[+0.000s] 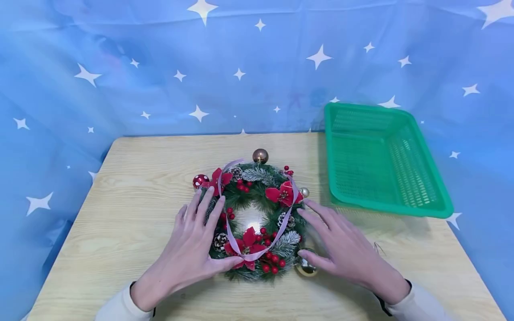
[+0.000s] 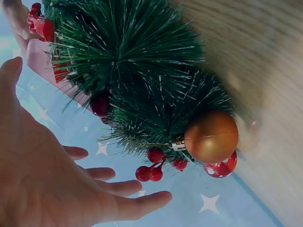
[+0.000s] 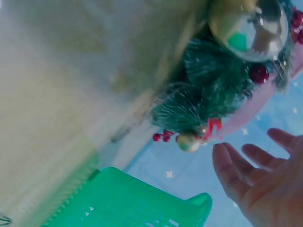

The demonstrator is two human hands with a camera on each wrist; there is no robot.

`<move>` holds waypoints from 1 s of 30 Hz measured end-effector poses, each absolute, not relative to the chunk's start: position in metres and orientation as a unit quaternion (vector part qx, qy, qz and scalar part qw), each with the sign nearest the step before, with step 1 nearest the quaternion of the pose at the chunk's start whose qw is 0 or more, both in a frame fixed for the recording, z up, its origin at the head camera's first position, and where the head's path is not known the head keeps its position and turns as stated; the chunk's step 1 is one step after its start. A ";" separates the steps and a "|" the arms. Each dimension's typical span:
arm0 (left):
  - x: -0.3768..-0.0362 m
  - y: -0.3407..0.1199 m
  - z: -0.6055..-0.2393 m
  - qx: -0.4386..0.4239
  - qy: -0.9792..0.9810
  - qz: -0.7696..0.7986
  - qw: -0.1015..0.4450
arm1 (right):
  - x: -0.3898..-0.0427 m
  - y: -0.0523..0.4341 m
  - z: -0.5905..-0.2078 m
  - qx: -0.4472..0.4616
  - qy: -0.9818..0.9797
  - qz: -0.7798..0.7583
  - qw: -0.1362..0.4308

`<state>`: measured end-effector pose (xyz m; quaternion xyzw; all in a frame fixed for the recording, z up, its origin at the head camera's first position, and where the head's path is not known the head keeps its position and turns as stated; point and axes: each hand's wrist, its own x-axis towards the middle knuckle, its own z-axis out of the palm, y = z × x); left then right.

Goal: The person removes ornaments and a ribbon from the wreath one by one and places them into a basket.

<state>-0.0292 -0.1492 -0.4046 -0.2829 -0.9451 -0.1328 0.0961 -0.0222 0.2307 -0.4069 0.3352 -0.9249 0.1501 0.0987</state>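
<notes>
On the pale wood-grain desk (image 1: 132, 187), the left hand (image 1: 196, 247) lies at the nine o'clock side of a round green pine-needle Christmas wreath with red poinsettias, berries and cones (image 1: 257, 214). Its fingers are straight and spread, the fingertips laid over the wreath's left rim near a red white-dotted mushroom ornament (image 1: 199, 180), the thumb reaching toward six o'clock beside the pale pink ribbon (image 1: 257, 256) looped across the wreath. The left wrist view shows the palm open and slightly off the needles (image 2: 128, 71), with a copper-gold ball (image 2: 211, 136) hanging at the wreath's edge, so the hand seems to cup rather than pinch.

The wreath lies flat at the middle of the desk, a bronze ball (image 1: 260, 156) at its twelve o'clock, a small silver ball (image 1: 304, 192) at two o'clock.

The right hand (image 1: 341, 249) mirrors the left at three to four o'clock, fingers spread and relaxed, holding nothing; its thumb sits just beside a shiny gold ball (image 1: 307, 266) at five o'clock. The two hands likely bracket the ring evenly because a wreath is wide and floppy.

A green plastic mesh basket (image 1: 421, 209) rests at the desk's far right corner, apart from the wreath, its rim overhanging the edge.
</notes>
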 end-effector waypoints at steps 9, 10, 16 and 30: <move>-0.025 -0.155 -0.415 -0.250 -0.953 -0.133 0.104 | -0.017 0.231 -0.419 0.346 -0.919 0.163 0.096; -0.026 -0.155 -0.416 -0.249 -0.953 -0.133 0.107 | -0.016 0.231 -0.420 0.345 -0.918 0.166 0.098; -0.029 -0.153 -0.418 -0.247 -0.954 -0.135 0.106 | -0.008 0.232 -0.426 0.335 -0.914 0.204 0.103; -0.029 -0.150 -0.427 -0.216 -0.959 -0.159 0.092 | 0.009 0.235 -0.437 0.301 -0.923 0.222 0.088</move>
